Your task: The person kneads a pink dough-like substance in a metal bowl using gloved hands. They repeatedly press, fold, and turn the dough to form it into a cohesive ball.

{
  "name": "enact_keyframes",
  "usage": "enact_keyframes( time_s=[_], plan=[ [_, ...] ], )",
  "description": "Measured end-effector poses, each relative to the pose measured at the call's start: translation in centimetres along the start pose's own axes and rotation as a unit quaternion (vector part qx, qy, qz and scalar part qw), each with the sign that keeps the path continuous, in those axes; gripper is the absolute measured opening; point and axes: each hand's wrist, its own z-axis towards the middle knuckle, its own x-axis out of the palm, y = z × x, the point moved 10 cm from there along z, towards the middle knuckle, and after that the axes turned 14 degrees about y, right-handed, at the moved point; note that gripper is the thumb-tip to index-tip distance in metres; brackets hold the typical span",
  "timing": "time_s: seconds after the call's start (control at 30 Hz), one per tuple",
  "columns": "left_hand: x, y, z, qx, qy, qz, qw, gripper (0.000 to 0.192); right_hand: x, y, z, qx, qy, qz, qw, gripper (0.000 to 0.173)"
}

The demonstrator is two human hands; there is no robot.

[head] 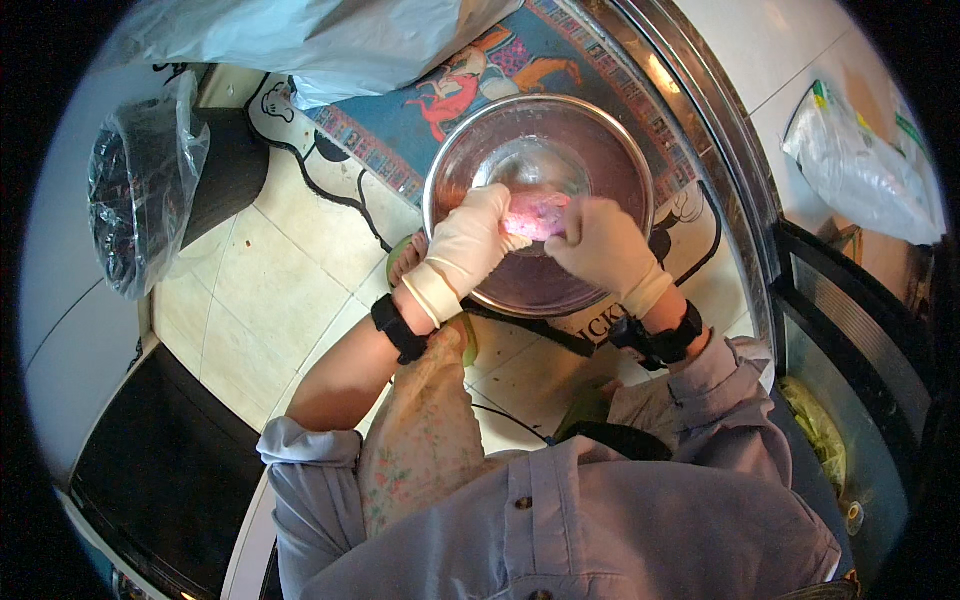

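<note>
Both hands wear pale thin gloves and are over a wide, shiny metal bowl (517,289). My left hand (474,231) grips the left end of a pink, glossy piece of what looks like raw meat (534,216). At the meat's right end, my right hand (604,244) is curled, with thumb and fingers pinching its edge. The meat is above the bowl's near half, and its ends are partly covered by the gloves. Behind it, the bowl's inner bottom (536,161) reflects light. Black straps circle both wrists.
Under the bowl's far side is a patterned mat (517,56) with horse figures. A plastic-lined dark bin (142,187) stands left on the tiled floor (277,277). A large pale plastic sheet (360,45) hangs at the top. A plastic bag (862,165) and black-framed drawers (855,300) are right.
</note>
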Motion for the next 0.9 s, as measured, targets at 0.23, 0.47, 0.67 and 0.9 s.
enact_keyframes(
  time_s=[0.23, 0.47, 0.67, 0.9],
  plan=[
    [2.9, 0.6, 0.5, -0.073, 0.076, 0.062, 0.992, 0.02, 6.0, 0.3, 3.6, -0.045, 0.13, -0.142, 0.98, 0.018],
    [3.7, 0.9, 3.2, -0.096, 0.08, 0.136, 0.983, 0.016, 7.4, -2.6, 6.5, 0.1, 0.133, -0.07, 0.983, 0.022],
    [1.8, 0.1, 6.4, -0.065, 0.026, 0.188, 0.98, 0.011, 5.1, -2.9, 9.4, 0.079, 0.102, -0.043, 0.991, 0.025],
    [0.8, 0.8, 8.4, -0.078, 0.032, 0.177, 0.981, 0.015, 2.7, -3.2, 9.9, 0.094, 0.029, -0.029, 0.995, 0.021]
  ],
)
